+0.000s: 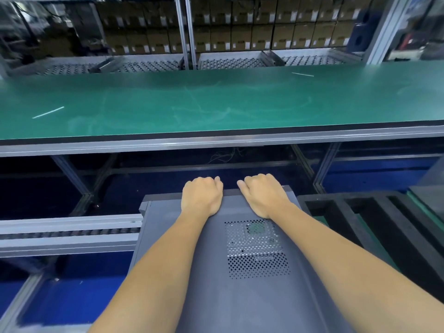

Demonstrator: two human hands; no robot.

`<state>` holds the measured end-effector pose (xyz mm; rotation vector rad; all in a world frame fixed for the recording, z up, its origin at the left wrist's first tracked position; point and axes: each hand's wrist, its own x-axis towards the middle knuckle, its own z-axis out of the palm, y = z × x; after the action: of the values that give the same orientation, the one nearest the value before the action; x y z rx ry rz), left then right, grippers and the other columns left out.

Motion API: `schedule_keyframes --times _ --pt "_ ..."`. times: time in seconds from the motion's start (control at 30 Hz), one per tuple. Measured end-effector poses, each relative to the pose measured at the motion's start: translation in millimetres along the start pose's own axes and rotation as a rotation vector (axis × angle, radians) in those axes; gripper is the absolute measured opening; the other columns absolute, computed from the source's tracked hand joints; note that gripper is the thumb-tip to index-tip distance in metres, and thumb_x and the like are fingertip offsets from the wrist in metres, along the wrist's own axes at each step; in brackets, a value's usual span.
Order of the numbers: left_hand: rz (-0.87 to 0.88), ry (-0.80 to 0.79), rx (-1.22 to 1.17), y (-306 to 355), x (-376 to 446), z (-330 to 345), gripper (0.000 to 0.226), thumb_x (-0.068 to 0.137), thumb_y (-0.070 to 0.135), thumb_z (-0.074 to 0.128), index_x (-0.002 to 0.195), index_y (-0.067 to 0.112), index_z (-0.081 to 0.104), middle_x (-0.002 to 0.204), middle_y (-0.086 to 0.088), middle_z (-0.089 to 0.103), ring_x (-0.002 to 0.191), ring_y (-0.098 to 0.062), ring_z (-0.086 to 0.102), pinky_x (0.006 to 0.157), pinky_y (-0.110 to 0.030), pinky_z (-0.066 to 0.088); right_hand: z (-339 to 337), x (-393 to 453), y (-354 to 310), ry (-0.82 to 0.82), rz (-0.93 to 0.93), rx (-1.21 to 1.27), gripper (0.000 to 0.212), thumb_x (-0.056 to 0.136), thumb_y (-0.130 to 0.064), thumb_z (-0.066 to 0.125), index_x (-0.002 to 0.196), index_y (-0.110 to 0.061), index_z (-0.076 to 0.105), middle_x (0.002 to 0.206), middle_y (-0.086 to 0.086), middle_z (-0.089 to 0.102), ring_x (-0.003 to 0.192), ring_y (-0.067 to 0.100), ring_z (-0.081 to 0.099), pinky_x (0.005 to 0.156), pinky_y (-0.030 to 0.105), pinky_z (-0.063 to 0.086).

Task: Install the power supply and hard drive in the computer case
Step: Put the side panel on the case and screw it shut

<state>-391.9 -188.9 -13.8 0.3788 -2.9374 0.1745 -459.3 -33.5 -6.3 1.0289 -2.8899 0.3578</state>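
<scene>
Left hand (201,197) and right hand (263,195) — both gripping the computer case (240,296) far edge

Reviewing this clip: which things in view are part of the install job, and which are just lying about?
Part of the job:
computer case, side panel on
left hand and right hand, both gripping its far edge

Lying about:
green bench
two white strips on it
stacked cartons behind
black foam tray
roller conveyor

computer case (252,296): matt grey sheet metal, perforated vent | workbench mat (216,102): smooth green, scuffed | bench frame (216,143): brushed aluminium
</scene>
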Motion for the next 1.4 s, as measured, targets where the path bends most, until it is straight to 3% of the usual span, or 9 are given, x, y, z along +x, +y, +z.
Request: schedule_keyframes --times 0.23,0.37,0.53,0.7,0.87,0.97,1.03,1.17,1.4 --pt "-0.132 -0.021 -0.16 -3 6 3 0.046 0.102 0.03 0.022 0.069 0.012 0.049 0.064 -0.004 0.054 0.062 -0.025 0.052 0.054 -0.032 0.036 8 10 3 -0.012 -0.06 -0.062 0.029 0.105 -0.019 0.03 0.077 -0.016 0.027 0.062 -0.004 0.031 0.065 0.027 0.042 0.064 0.037 0.034" --pt "-0.07 -0.028 -0.11 -2 7 2 0.033 0.101 0.022 0.024 0.076 0.014 0.043 0.062 -0.001 0.046 0.063 -0.025 0.049 0.048 -0.032 0.032 7 13 3 -0.026 -0.063 -0.059 0.042 0.106 -0.019 0.031 0.067 -0.021 0.016 0.061 -0.004 0.033 0.066 0.028 0.046 0.069 0.041 0.042" --pt "-0.14 -0.028 -0.206 -2 7 1 0.045 0.102 0.028 0.024 0.062 0.016 0.038 0.065 -0.003 0.051 0.067 -0.027 0.053 0.058 -0.036 0.043 8 15 5 0.008 -0.114 -0.175 0.043 0.107 -0.028 0.021 0.067 -0.016 0.032 0.061 -0.005 0.034 0.066 0.026 0.041 0.067 0.035 0.028" --pt "-0.202 -0.02 -0.274 -2 8 3 0.049 0.101 0.033 0.024 0.059 0.015 0.042 0.062 -0.003 0.051 0.065 -0.027 0.053 0.061 -0.035 0.042 6 14 4 0.0 -0.16 -0.249 0.033 0.106 -0.026 0.02 0.086 -0.014 0.043 0.063 -0.005 0.031 0.067 0.025 0.037 0.066 0.035 0.024" --pt "-0.061 0.061 0.042 3 -2 0 0.041 0.1 0.017 0.031 0.059 0.014 0.035 0.06 -0.002 0.051 0.059 -0.023 0.046 0.052 -0.031 0.028 6 7 1 0.091 -0.146 -0.253 0.026 0.106 -0.019 0.027 0.084 -0.016 0.039 0.074 -0.001 0.05 0.069 0.026 0.042 0.063 0.036 0.029" --pt "-0.025 0.076 0.173 15 -16 -13 0.027 0.098 0.016 0.033 0.075 0.018 0.048 0.071 0.0 0.05 0.07 -0.02 0.045 0.058 -0.031 0.027 1 -6 -13 0.14 -0.03 -0.295 0.019 0.104 -0.017 0.034 0.092 -0.016 0.049 0.092 0.003 0.063 0.083 0.024 0.053 0.068 0.033 0.029" --pt "-0.005 0.09 0.074 34 -26 -19 0.014 0.094 0.017 0.038 0.092 0.017 0.052 0.09 0.0 0.055 0.085 -0.019 0.05 0.064 -0.029 0.03 0 -19 -27 0.125 0.027 -0.248 0.01 0.098 -0.013 0.044 0.105 -0.013 0.052 0.107 0.006 0.062 0.099 0.024 0.054 0.075 0.034 0.033" --pt "0.082 0.084 -0.091 67 -54 -31 0.018 0.094 0.015 0.041 0.11 0.014 0.05 0.109 -0.002 0.055 0.099 -0.019 0.05 0.071 -0.027 0.039 -12 -61 -32 0.078 0.043 -0.159 0.023 0.098 -0.012 0.048 0.121 -0.011 0.05 0.123 0.007 0.053 0.115 0.024 0.049 0.084 0.033 0.04" --pt "0.2 0.012 -0.385 144 -112 -68 0.013 0.09 0.008 0.042 0.096 0.009 0.053 0.103 -0.008 0.059 0.096 -0.026 0.053 0.069 -0.032 0.041 -55 -170 7 -0.01 0.104 -0.085 0.026 0.095 -0.008 0.046 0.12 -0.007 0.055 0.119 0.011 0.055 0.111 0.028 0.053 0.08 0.034 0.039"
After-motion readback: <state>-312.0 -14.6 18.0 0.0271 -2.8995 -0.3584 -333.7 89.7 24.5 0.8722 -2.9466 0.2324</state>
